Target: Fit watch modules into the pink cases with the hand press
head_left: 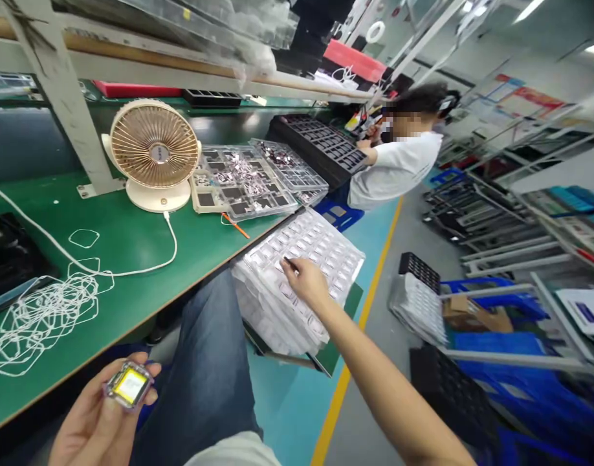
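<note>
My left hand (100, 408), low at the left, is closed round a small squarish device (128, 386) with a clear rim and a white face edged in yellow. Out over a stack of clear plastic trays (348, 249), my right hand (307, 279) pinches a short dark object (290, 264), whose kind is too small to make out. Small parts sit in rows of pockets in the top tray. Whether the right fingertips touch a part there, I cannot tell.
On the green bench (132, 249) stand a beige fan (156, 145), parts trays (248, 181), an orange stick (236, 225) and a heap of white rings (44, 317). A co-worker (398, 162) sits beyond black trays (326, 142). Blue stools (501, 298) and more trays line the right.
</note>
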`<state>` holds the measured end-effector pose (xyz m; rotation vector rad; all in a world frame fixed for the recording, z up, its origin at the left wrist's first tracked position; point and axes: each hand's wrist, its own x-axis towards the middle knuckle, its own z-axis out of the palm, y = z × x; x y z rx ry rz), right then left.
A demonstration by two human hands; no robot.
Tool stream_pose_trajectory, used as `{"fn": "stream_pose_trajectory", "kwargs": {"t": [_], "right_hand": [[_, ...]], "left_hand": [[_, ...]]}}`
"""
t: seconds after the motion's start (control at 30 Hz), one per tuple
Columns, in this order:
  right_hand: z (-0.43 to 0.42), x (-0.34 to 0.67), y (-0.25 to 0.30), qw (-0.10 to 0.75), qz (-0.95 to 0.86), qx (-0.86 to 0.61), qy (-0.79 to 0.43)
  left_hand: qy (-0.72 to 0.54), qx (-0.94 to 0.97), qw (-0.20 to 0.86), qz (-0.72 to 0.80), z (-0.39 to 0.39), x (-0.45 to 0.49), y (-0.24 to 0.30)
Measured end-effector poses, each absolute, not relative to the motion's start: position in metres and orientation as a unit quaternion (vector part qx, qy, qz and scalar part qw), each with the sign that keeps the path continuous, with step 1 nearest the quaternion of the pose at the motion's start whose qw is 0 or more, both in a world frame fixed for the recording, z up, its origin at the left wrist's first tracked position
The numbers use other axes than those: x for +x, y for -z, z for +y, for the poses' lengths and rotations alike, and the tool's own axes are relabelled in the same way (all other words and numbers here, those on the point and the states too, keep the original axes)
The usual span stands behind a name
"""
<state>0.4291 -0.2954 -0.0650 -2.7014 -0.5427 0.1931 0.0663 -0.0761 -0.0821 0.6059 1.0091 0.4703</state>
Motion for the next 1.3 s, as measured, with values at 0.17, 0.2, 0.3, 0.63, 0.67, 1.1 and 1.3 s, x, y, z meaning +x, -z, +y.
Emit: {"fn": "stream_pose_trajectory", "kwargs": {"t": [0.17, 0.2, 0.3, 0.63, 0.67, 1.1, 1.3], "right_hand": [[-0.317, 0.492, 0.104, 0.044, -0.138, -0.982, -0.123], [-0.316, 0.495, 0.109, 0.028, -0.136, -0.982, -0.129], [-0.315, 0.501, 0.113, 0.002, -0.133, -0.982, -0.132], [-0.275, 0.394, 0.067, 0.21, -0.225, -0.948, 0.078], [-0.26, 0.366, 0.064, 0.286, -0.305, -0.905, 0.079], [-0.137, 0.229, 0.077, 0.485, -0.626, -0.61, -0.038], [-0.134, 0.231, 0.078, 0.498, -0.613, -0.595, -0.149]], "left_hand": [[-0.181, 0.259, 0.835, 0.449, -0.084, 0.089, 0.087], [-0.177, 0.257, 0.839, 0.447, -0.084, 0.091, 0.088], [-0.188, 0.258, 0.838, 0.442, -0.085, 0.097, 0.086], [-0.262, 0.256, 0.866, 0.34, -0.078, 0.108, 0.086], [-0.271, 0.265, 0.866, 0.326, -0.078, 0.109, 0.089], [-0.389, 0.31, 0.809, 0.313, -0.057, 0.075, 0.092], [-0.409, 0.342, 0.799, 0.277, -0.05, 0.065, 0.097]]}}
